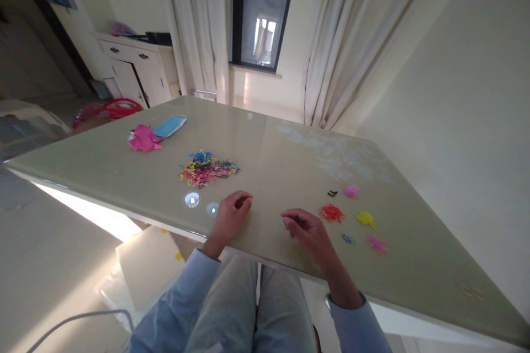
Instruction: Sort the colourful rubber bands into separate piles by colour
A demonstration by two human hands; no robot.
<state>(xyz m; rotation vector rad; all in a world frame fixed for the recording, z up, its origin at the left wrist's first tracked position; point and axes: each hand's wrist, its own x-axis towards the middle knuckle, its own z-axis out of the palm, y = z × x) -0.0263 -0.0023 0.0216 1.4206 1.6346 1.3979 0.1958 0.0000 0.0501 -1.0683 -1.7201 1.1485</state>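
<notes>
My left hand (232,215) hovers over the near table edge, thumb and forefinger pinched together. Anything between those fingertips is too small to make out. Beyond it lies a mixed heap of small coloured paper clips (209,169). My right hand (308,234) is curled closed in a pinch too, its contents hidden. Just to its right sits a pile of red clips (331,213), with a blue clip (348,239) below and a few black clips (332,193) above. Farther right are a yellow pile (366,219), a pink pile (351,191) and another pink pile (377,244).
A crumpled pink wrapper (144,139) and a blue face mask (169,126) lie at the table's far left. The glossy table (273,160) reflects ceiling lights. A cabinet (138,66) stands behind, and a cardboard piece (149,262) is on the floor.
</notes>
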